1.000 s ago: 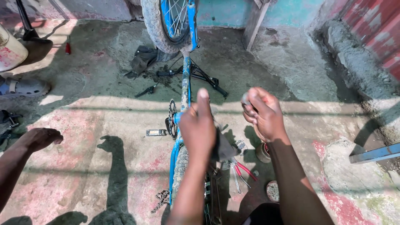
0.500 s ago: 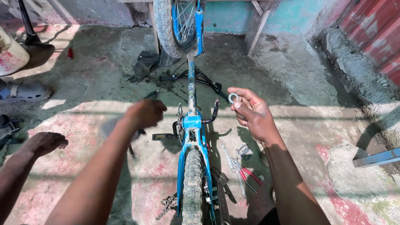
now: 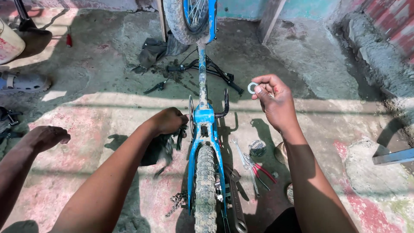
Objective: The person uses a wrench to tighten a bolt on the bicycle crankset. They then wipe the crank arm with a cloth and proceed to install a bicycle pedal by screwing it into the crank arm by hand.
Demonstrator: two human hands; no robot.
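Note:
A blue bicycle (image 3: 202, 118) stands upside down in front of me, its knobbly tyre (image 3: 205, 185) nearest and the other wheel (image 3: 189, 17) at the far end. My left hand (image 3: 168, 121) is on the frame's left side, fingers curled around a dark crank part beside the chainring (image 3: 191, 113). To the right of the frame, my right hand (image 3: 276, 101) is raised and pinches a small metal ring (image 3: 252, 88) between thumb and fingertips.
Red-handled pliers (image 3: 260, 171), a spanner (image 3: 238, 149) and a small round part (image 3: 257, 147) lie on the concrete right of the bicycle. A loose chain (image 3: 176, 203) lies at its left. Another person's hand (image 3: 43, 137) rests at far left, near a sandal (image 3: 21, 82).
My left hand has moved from over the frame down to its left side, onto the crank. My right hand has turned the ring up into view and shifted right.

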